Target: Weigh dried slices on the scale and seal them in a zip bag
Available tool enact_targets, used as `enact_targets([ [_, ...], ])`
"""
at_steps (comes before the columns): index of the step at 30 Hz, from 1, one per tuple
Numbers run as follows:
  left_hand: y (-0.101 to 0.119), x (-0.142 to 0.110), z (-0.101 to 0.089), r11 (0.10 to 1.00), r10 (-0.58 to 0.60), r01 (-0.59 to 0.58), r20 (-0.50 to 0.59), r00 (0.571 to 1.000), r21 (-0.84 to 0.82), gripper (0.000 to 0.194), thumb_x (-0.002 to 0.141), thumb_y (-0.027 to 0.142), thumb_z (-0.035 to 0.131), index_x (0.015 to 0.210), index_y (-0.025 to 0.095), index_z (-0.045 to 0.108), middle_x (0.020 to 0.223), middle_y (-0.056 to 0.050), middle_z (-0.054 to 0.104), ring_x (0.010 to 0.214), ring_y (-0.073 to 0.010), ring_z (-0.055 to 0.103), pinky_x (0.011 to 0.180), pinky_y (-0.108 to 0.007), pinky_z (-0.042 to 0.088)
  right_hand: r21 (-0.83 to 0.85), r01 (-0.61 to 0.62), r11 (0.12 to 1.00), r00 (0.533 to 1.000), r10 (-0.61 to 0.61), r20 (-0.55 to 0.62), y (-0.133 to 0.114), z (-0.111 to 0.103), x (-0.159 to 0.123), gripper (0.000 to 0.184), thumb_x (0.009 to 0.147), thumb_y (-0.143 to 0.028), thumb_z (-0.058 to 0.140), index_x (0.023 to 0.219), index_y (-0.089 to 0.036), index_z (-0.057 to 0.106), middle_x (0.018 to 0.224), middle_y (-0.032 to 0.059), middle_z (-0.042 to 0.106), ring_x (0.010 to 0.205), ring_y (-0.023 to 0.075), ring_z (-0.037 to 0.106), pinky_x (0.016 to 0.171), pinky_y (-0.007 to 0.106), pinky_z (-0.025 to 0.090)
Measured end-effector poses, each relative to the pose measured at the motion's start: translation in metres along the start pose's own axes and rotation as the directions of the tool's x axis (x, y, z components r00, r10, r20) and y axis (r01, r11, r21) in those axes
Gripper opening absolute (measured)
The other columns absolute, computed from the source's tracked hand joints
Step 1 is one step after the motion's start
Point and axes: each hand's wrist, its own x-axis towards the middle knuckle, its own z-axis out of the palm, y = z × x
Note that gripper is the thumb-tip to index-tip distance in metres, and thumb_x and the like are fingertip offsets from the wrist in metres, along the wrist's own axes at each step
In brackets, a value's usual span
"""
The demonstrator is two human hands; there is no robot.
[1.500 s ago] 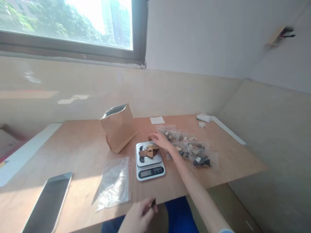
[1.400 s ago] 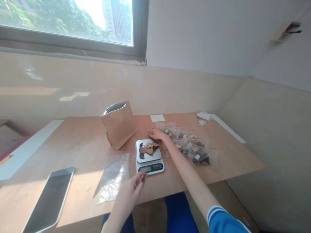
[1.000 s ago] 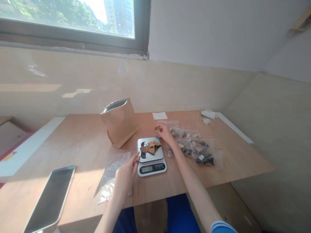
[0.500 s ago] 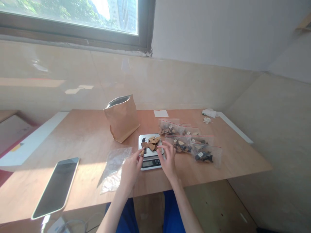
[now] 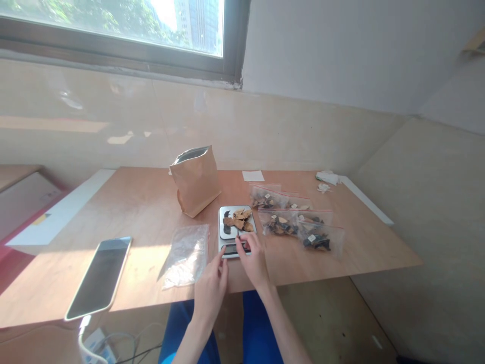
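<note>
The right hand (image 5: 254,260) rests at the near edge of the digital scale (image 5: 229,233), fingers curled over its display, and whether they grasp anything cannot be told. The left hand (image 5: 210,290) stands just beside it, fingers open. Dried bark pieces (image 5: 241,219) lie on the scale's platform; zip bags (image 5: 291,222) lie right on the counter (image 5: 113,227).

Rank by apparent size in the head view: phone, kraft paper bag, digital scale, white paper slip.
Largest to smallest in the head view:
1. Phone, though it sits nearest the camera, so its lead over the bag is unsure
2. Kraft paper bag
3. Digital scale
4. White paper slip
</note>
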Motion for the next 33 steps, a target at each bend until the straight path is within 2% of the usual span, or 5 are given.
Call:
enact_targets([
  [6, 0.009, 0.052, -0.045, 0.99, 0.132, -0.098, -0.412, 0.902, 0.102, 0.033, 0.09, 0.033, 0.038, 0.11, 0.015, 0.058, 0.103, -0.011, 0.062, 0.096, -0.0211, 0.058, 0.087, -0.037, 0.046, -0.457, 0.197, 0.867, 0.962, -0.08, 0.263, 0.02, -0.014, 0.042, 0.009, 0.087, -0.024, 0.054, 0.082, -0.019, 0.059, 0.087, 0.0079, 0.06, 0.082, 0.0225, 0.057, 0.076, 0.035, 0.041],
  [12, 0.054, 0.157, -0.113, 0.944, 0.313, -0.149, -0.652, 0.69, 0.295, 0.052, 0.088, 0.04, 0.05, 0.129, 0.008, 0.043, 0.132, -0.017, 0.04, 0.126, -0.025, 0.037, 0.107, -0.041, 0.028, -0.287, 0.013, 0.958, 0.986, 0.036, 0.166, 0.01, -0.031, 0.005, 0.012, 0.09, -0.026, 0.048, 0.082, -0.02, 0.054, 0.083, 0.0036, 0.057, 0.077, 0.0192, 0.056, 0.072, 0.032, 0.044],
  [18, 0.075, 0.222, -0.137, 0.951, 0.112, -0.014, -0.302, 0.947, 0.31, 0.066, 0.09, 0.056, 0.029, 0.12, 0.0, 0.048, 0.124, -0.016, 0.053, 0.117, -0.0286, 0.048, 0.097, -0.044, 0.034, 0.015, -0.081, 0.997, 0.881, 0.065, 0.469, -0.035, -0.033, -0.044, 0.017, 0.091, -0.021, 0.042, 0.082, -0.023, 0.056, 0.083, 0.001, 0.058, 0.075, 0.0154, 0.061, 0.07, 0.027, 0.05],
  [28, 0.06, 0.129, -0.131, 0.964, 0.142, -0.125, -0.059, 0.988, 0.234, 0.029, 0.083, 0.039, 0.051, 0.103, 0.027, 0.068, 0.094, 0.001, 0.073, 0.089, -0.0197, 0.066, 0.078, -0.028, 0.047, 0.055, 0.267, 0.962, 0.962, -0.269, 0.04, -0.091, 0.009, 0.011, 0.044, 0.092, -0.015, 0.032, 0.136, -0.018, 0.035, 0.133, 0.0141, 0.044, 0.131, 0.023, 0.036, 0.108, 0.046, 0.036],
  [33, 0.022, 0.084, -0.114, 0.974, 0.164, -0.146, -0.096, 0.982, 0.176, 0.034, 0.083, 0.035, 0.049, 0.111, 0.027, 0.067, 0.094, -0.002, 0.073, 0.083, -0.0194, 0.069, 0.069, -0.024, 0.049, -0.143, 0.176, 0.974, 0.976, -0.153, 0.158, -0.081, 0.027, 0.03, 0.035, 0.089, -0.009, 0.033, 0.116, -0.011, 0.056, 0.112, 0.0169, 0.059, 0.114, 0.0271, 0.053, 0.097, 0.043, 0.045],
])
